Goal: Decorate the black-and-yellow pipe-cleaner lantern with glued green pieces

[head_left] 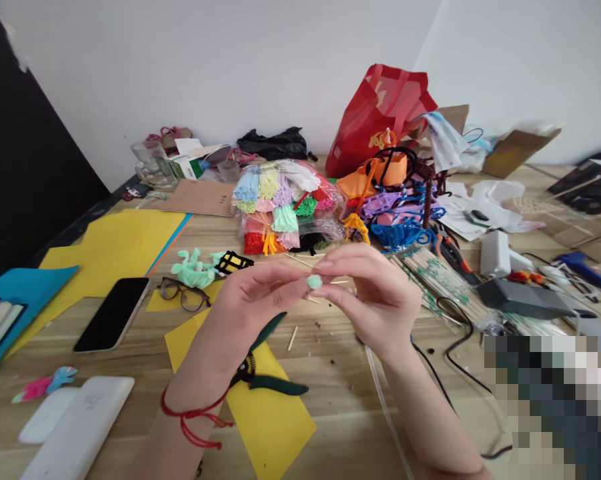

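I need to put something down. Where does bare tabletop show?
Bare wood shows between the yellow sheet under the green-handled tool and the clear tube; a smaller patch lies between that sheet and the phone. Crowded: right, around the stick bundles and orange-handled pliers.

Pale green piece [314,283] partly covered by your fingertips [297,290], form too small to tell, green-handled cutters [279,385] partly hidden behind your left wrist [205,373], white slab [80,428] cut at bottom edge, lower-right patch [565,407] pixelated
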The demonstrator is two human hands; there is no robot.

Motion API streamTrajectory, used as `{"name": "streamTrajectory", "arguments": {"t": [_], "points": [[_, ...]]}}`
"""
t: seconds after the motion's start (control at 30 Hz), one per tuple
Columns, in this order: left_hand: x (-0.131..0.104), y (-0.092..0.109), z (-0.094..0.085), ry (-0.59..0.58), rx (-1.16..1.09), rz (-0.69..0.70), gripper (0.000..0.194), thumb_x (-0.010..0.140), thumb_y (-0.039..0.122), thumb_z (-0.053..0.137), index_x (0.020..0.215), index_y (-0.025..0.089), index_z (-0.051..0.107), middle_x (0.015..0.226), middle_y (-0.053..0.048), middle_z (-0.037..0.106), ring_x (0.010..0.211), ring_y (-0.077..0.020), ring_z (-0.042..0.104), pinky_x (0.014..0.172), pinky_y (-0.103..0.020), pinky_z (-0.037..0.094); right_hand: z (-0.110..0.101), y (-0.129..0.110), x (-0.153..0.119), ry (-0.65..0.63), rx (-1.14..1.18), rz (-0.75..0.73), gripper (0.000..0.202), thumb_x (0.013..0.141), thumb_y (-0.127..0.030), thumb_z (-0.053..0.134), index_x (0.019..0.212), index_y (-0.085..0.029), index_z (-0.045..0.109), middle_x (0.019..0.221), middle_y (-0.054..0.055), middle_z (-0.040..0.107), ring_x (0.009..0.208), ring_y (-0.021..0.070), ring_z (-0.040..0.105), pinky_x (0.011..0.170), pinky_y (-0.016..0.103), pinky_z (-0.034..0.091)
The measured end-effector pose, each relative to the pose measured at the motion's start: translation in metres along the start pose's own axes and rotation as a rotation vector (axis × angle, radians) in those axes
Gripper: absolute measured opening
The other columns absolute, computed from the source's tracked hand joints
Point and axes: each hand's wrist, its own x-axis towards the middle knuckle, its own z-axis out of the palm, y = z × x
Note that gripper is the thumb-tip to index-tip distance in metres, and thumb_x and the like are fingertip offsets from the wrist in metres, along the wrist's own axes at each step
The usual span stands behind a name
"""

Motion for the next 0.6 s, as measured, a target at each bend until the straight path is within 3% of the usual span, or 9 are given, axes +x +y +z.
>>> {"name": "streamTrajectory", "arguments": {"t": [0.27,0.6], "points": [[-0.0033,0.0056,0.0048,-0.056,0.029,0.152,0.018,0.084,0.013,0.074,0.078,0.028,0.080,0.086,0.004,0.075,0.084,-0.0088,0.068,0.079,-0.016,0.054,-0.0022,-0.0017,-0.0008,0.031,0.022,0.008,0.027,0.080,-0.002,0.077,0.097,-0.023,0.078,0.092,0.004,0.078,0.085,0.0184,0.074,0.076,0.034,0.061],[-0.0042,0.0077,0.0019,0.005,0.134,0.236,0.016,0.085,0.012,0.073,0.082,0.027,0.078,0.087,0.004,0.074,0.084,-0.0081,0.067,0.078,-0.015,0.053,0.0002,-0.0033,0.0008,-0.001,0.024,0.068,0.023,0.084,-0.006,0.074,0.097,-0.025,0.075,0.094,0.003,0.075,0.090,0.0189,0.071,0.082,0.037,0.059]]}}
